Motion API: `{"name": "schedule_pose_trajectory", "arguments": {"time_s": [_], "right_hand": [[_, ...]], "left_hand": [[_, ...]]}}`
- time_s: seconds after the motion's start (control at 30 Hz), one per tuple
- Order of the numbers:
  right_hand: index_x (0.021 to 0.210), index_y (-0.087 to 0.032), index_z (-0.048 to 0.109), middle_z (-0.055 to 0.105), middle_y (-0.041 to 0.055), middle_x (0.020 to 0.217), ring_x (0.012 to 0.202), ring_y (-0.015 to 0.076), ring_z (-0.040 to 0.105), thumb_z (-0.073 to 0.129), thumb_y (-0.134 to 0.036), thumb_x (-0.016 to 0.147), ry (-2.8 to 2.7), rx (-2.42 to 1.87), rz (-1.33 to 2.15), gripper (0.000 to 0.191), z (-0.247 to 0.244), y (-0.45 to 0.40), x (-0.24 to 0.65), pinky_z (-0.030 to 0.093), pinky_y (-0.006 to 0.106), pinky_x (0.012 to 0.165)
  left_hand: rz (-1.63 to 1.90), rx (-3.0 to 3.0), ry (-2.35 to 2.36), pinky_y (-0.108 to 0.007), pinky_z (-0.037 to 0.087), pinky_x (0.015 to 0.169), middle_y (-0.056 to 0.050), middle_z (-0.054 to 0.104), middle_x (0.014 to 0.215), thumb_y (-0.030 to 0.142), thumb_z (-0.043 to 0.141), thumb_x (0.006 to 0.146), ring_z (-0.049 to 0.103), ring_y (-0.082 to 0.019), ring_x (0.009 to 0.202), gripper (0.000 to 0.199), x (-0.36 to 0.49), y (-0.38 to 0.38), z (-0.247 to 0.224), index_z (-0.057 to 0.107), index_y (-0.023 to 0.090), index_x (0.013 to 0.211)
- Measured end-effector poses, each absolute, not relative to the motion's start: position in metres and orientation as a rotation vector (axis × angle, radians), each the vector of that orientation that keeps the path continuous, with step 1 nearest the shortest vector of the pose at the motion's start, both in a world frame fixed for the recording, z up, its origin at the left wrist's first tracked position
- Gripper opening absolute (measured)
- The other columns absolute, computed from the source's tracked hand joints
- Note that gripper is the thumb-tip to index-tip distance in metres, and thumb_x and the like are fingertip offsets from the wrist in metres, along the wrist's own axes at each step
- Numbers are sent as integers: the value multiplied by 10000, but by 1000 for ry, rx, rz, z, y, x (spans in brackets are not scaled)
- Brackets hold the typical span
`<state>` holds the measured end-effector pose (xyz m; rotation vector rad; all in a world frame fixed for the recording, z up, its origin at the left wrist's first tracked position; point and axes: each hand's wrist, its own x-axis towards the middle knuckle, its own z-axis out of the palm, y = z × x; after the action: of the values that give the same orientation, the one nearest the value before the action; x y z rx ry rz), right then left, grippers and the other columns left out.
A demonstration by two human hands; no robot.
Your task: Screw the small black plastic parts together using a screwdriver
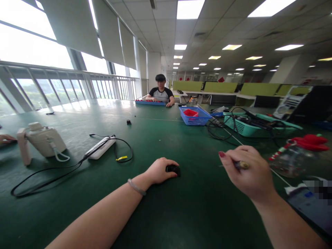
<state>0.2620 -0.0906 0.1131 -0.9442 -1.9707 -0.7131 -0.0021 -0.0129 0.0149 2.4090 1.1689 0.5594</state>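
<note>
My left hand (161, 171), with a grey bangle on its wrist, rests on the green table (145, 135) and is closed around a small black object (173, 169). To the right, my right hand (247, 171) is raised above the table. Its fingers are wrapped round a slim tool (241, 165) with a yellowish, dark-marked handle end; a thin tip points left past the thumb. The tool and the black object are apart.
Left are a beige bottle (48, 141), a white power bank (101, 148) and a looped black cable. A blue basket (195, 119), a teal basket (236, 126), a red-lidded jar (292, 160) and a phone (311, 207) lie right. A person (160, 92) sits opposite; another hand shows far left.
</note>
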Motion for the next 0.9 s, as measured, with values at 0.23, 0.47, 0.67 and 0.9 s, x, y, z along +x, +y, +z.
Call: {"name": "schedule_pose_trajectory", "arguments": {"time_s": [0.23,0.47,0.67,0.9], "right_hand": [[645,-198,548,589,-13,594,559,128,491,531,-303,930,-2125,-872,-577,305,103,-92,244,400,347,776],[638,-198,549,578,-16,587,559,126,499,516,-313,940,-2166,-907,-546,325,100,-90,241,399,347,785],[718,-210,576,632,-5,650,597,152,559,609,-218,865,-1923,-774,-673,151,105,-96,254,450,373,793],[631,-206,566,550,3,524,545,174,505,530,-283,908,-1578,-1094,-923,289,110,-91,280,430,354,693]], "left_hand": [[583,2420,1164,-313,471,903,-26,704,1090,397,696,770,624,-213,990,414,-2,-12,13,664,273,1164],[595,2422,1155,-313,472,889,-24,705,1091,400,690,774,628,-211,979,407,-2,-12,12,663,277,1160],[612,2423,1142,-310,471,884,-23,701,1101,398,694,771,625,-211,991,413,-3,-12,12,659,277,1164],[581,2413,1150,-306,471,890,-20,700,1096,410,685,777,624,-210,993,417,-3,-12,14,658,272,1170]]}}
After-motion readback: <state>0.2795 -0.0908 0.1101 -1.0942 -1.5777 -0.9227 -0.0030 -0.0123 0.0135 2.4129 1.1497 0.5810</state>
